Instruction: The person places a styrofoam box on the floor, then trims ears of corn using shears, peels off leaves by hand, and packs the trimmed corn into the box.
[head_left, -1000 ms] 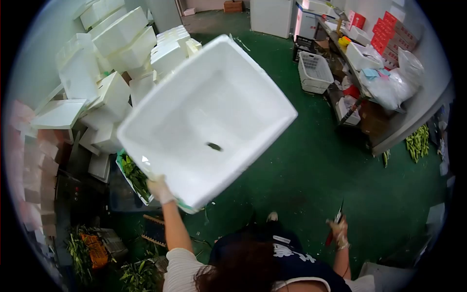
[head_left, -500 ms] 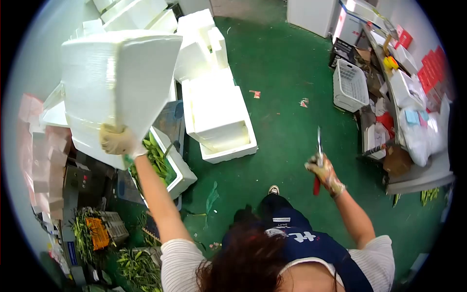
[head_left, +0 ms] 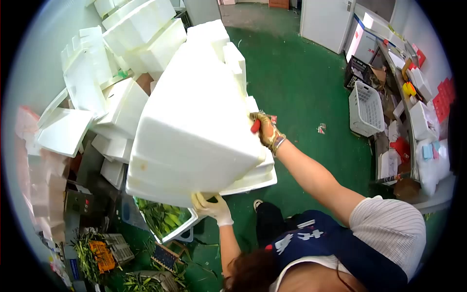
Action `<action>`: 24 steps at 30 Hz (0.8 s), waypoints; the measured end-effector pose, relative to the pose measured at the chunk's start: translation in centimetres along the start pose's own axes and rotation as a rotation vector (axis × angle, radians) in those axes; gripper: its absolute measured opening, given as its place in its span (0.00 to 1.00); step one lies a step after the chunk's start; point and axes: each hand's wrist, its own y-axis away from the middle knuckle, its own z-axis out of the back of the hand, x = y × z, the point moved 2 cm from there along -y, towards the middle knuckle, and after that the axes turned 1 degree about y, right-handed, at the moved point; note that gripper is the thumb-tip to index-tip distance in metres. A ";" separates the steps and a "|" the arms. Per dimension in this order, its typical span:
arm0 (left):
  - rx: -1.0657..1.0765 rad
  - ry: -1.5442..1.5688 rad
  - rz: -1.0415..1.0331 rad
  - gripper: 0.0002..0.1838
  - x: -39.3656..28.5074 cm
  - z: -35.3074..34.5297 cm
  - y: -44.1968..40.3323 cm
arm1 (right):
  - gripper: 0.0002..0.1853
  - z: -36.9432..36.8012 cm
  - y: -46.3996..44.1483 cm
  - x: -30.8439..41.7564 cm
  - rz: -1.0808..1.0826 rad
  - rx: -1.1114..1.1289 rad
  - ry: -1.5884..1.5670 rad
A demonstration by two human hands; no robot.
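A large white foam box [head_left: 194,131] is held up in front of me, tilted, and covers much of the middle of the view. My left hand [head_left: 214,209], in a pale glove, is closed on its near lower edge. On the box's right side is my right hand [head_left: 268,132], in a stained glove, closed around a red-handled tool [head_left: 255,126] whose blade is hidden now. Below the box, green leafy stems [head_left: 163,219] fill an open white foam crate [head_left: 182,228].
More white foam boxes [head_left: 141,29] are piled at the back left. A white plastic basket [head_left: 366,109] stands by a cluttered shelf [head_left: 413,160] on the right. Bundles of stems and an orange crate [head_left: 102,256] lie at lower left. Scraps litter the green floor [head_left: 292,92].
The large foam box has moved right and nearer the middle, with my left hand lower on it. My right hand has swung from the right up to the box, still holding the red-handled tool.
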 end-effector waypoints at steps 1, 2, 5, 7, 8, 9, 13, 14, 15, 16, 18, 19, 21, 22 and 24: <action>0.064 0.064 0.048 0.37 -0.3 0.2 0.0 | 0.15 -0.4 0.1 0.5 -0.036 -0.022 0.067; 0.164 0.081 0.027 0.37 0.3 0.6 0.1 | 0.16 -0.8 0.3 1.1 -0.073 -0.041 0.133; 0.198 0.333 0.167 0.33 1.5 4.3 -0.5 | 0.18 0.6 1.8 1.6 0.039 0.033 0.132; -0.018 -0.058 0.050 0.26 4.8 7.0 -3.7 | 0.19 5.0 1.7 0.3 0.000 0.034 0.138; -0.051 -0.054 0.098 0.26 5.4 7.9 -6.7 | 0.19 7.8 1.3 -1.5 -0.039 -0.027 0.094; -0.084 -0.054 0.146 0.27 5.4 8.9 -9.4 | 0.18 11.1 0.6 -4.0 -0.082 -0.088 0.050; 0.486 0.288 0.097 0.26 -3.4 1.9 -17.4 | 0.13 22.5 -1.3 -12.8 -0.310 -0.231 -0.282; 0.611 0.228 0.002 0.26 -4.6 -0.9 -16.6 | 0.12 25.4 -1.9 -15.0 -0.383 -0.253 -0.308; 0.733 0.166 -0.095 0.27 -5.6 -3.7 -15.5 | 0.11 27.7 -2.4 -16.8 -0.457 -0.274 -0.334; 0.742 0.149 -0.095 0.27 -7.7 -4.7 -15.6 | 0.12 28.7 -2.8 -17.5 -0.514 -0.275 -0.317; 0.783 -0.073 -0.161 0.27 -11.9 -6.8 -16.3 | 0.16 27.4 -3.1 -16.2 -0.555 -0.294 -0.432; 0.767 -0.083 -0.177 0.27 -12.8 -8.7 -17.0 | 0.17 26.9 -4.2 -15.7 -0.534 -0.288 -0.372; 0.780 -0.092 -0.208 0.27 -13.1 -10.3 -18.0 | 0.19 26.5 -6.8 -15.5 -0.493 -0.280 -0.250; 0.792 -0.082 -0.210 0.27 -14.5 -11.2 -18.7 | 0.18 25.7 -7.0 -15.3 -0.542 -0.240 -0.343; 0.806 0.006 -0.189 0.27 -14.6 -13.5 -19.1 | 0.18 23.7 -7.7 -13.5 -0.552 -0.264 -0.377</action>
